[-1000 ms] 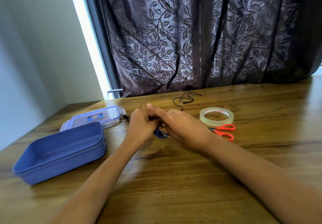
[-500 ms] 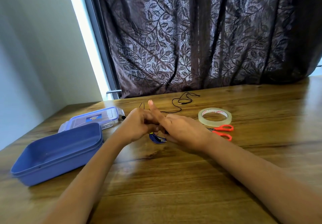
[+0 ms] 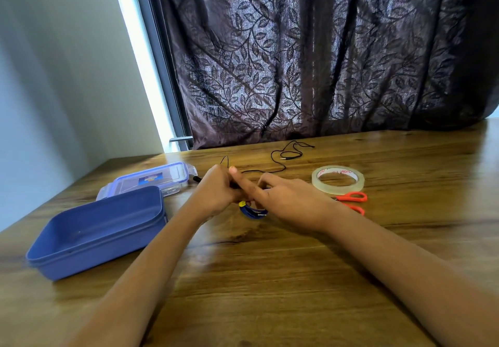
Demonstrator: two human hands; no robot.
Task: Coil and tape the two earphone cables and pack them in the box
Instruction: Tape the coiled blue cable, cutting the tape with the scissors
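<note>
Head view: the open blue box [image 3: 94, 233] sits nearest on the wooden table [image 3: 270, 279]. Right of the box, a coiled blue earphone cable [image 3: 252, 211] lies under the two hands. The left hand [image 3: 216, 195] curls its fingers around the black earphone cable [image 3: 283, 155]. The right hand [image 3: 286, 198] touches the left, index finger straight; its grip cannot be determined. Further right of the box lie orange scissors [image 3: 353, 200] and a tape roll [image 3: 337, 179]. Just behind the box lies its lid [image 3: 151, 180]. The black earphone cable trails farthest.
</note>
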